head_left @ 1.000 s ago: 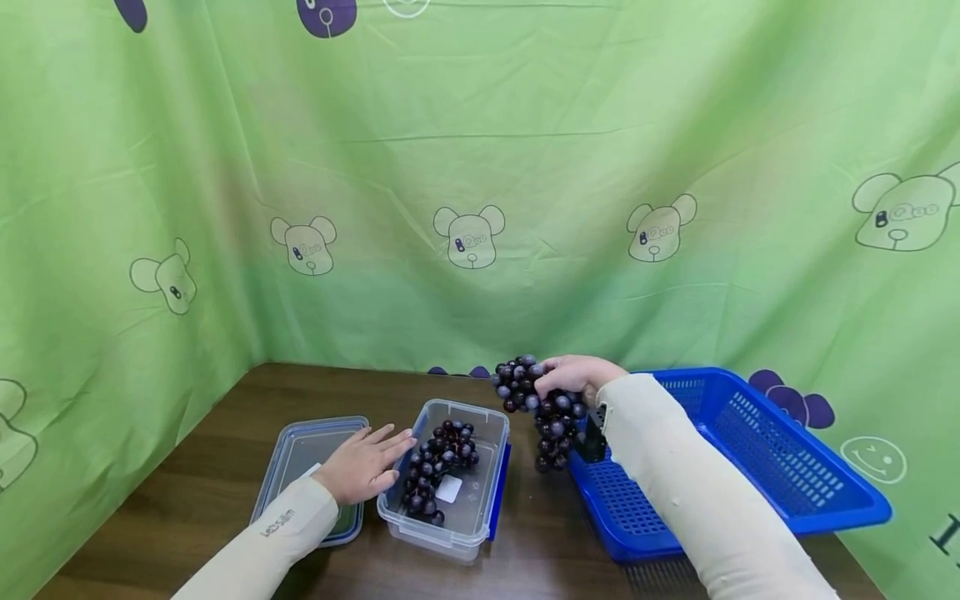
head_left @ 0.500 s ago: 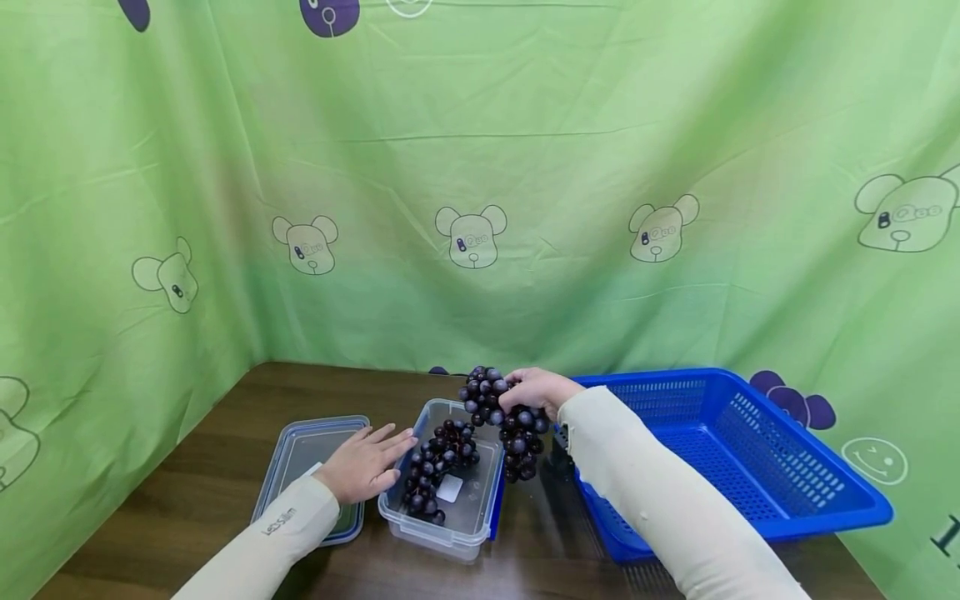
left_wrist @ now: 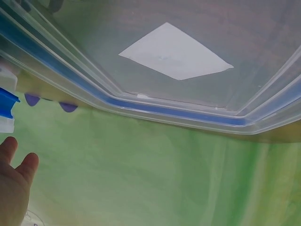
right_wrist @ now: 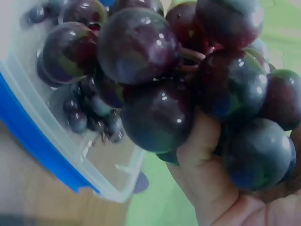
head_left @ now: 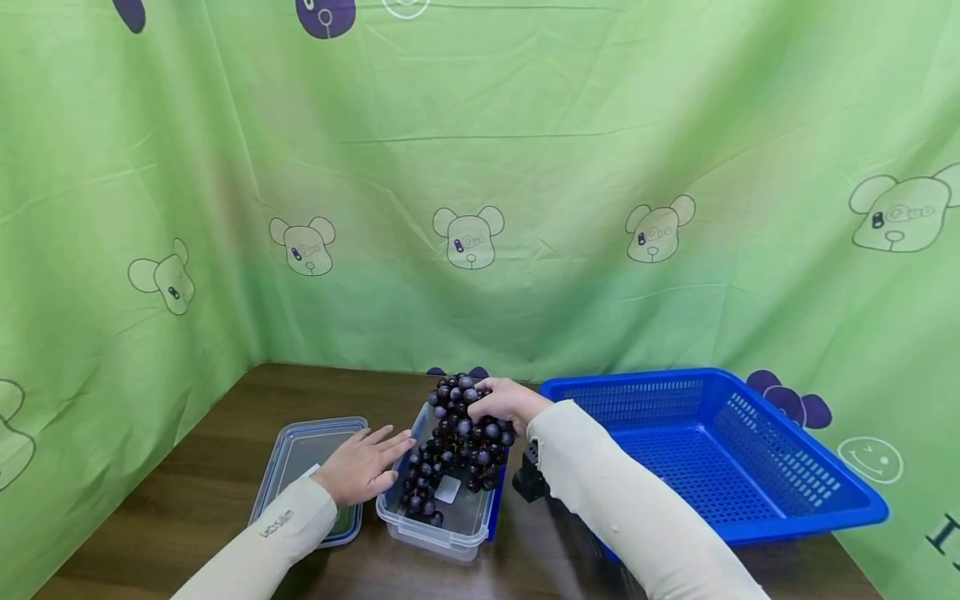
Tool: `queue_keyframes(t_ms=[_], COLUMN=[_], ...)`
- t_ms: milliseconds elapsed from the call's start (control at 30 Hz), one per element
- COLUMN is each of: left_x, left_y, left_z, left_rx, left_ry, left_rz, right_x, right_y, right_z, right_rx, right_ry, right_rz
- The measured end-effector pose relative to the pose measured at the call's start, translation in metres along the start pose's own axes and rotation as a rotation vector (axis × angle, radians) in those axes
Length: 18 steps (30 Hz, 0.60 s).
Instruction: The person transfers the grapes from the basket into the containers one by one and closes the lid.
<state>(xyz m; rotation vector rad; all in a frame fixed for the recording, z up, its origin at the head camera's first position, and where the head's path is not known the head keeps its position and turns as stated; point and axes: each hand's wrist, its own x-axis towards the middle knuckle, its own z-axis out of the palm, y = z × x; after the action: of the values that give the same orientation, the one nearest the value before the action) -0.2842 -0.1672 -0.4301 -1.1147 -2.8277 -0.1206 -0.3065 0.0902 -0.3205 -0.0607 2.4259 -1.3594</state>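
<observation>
Purple-black grapes: held bunch (head_left: 483, 454) at the centre of the lower frame, over the right half of the clear container (head_left: 431, 537); lower berries come down among or in front of those inside. Whether they touch, cannot tell.
Right hand (head_left: 510, 402): enters from the lower right, thumb and fingers pinching the bunch from above. In the right wrist view the thumb (right_wrist: 202, 146) bends against the berries close to a bit of stem (right_wrist: 190, 59). Reading: a hold near the stem probably lets the cluster hang without crushing.
Second bunch (head_left: 422, 487): lies lengthwise along the container's left side; the right side seems to give the held one room.
Left hand (head_left: 363, 465): lower left of centre, fingers straight and spread, tips at the container's left rim. Rim contact cannot be told; perhaps placed to steady it.
Lid (head_left: 288, 458): flat at lower left, under the left forearm and hand, off the container. White label (left_wrist: 174, 52) and blue seal (left_wrist: 183, 114) show in the left wrist view. Likely set aside to leave the top free.
Blue basket (head_left: 780, 433): lower right, partly behind the right sleeve (head_left: 622, 492); presumably within the right arm's easy reach.
Backing: brown table (head_left: 202, 483), green cloth (head_left: 480, 317) behind.
</observation>
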Motion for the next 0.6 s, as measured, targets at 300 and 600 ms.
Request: queue_keyframes(t_ms=[300,600], left_x=[-0.001,0.0], left_y=[0.001,0.0], left_z=[0.0,0.005], left_rx=[0.006,0.01], left_ry=[0.014,0.039], left_rz=[0.008,0.017], right_x=[0.004,0.0], right_y=[0.015,0.02], right_z=[0.022,0.03], right_rx=[0.131,0.152], right_ry=[0.114,0.169], right_rz=[-0.021,-0.003])
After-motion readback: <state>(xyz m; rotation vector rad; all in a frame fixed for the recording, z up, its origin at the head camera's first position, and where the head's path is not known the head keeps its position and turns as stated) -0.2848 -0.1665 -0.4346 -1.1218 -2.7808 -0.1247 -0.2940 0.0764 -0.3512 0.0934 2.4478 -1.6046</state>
